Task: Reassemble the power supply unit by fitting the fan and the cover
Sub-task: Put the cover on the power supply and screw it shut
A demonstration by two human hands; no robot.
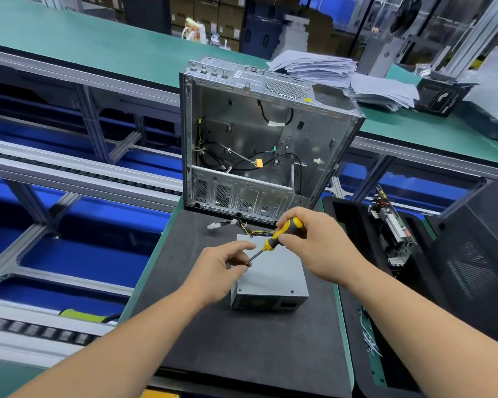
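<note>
On the black mat of the worktop (213, 340) sits our grey sheet-metal power supply box (270, 278), rigid, fairly heavy, best held by its sides, while our right grip (314, 242) grasps the yellow-and-black screwdriver (282, 232) and our left grip (222, 268) pinches its tip.

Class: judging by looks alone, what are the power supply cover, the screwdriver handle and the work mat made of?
Power supply cover: probably sheet steel, matte grey, with folded edges and screw holes.
Screwdriver handle: likely moulded plastic with rubbery grip, glossy yellow and black.
Work mat: seemingly foam or rubber, dull black, no reflections.
</note>
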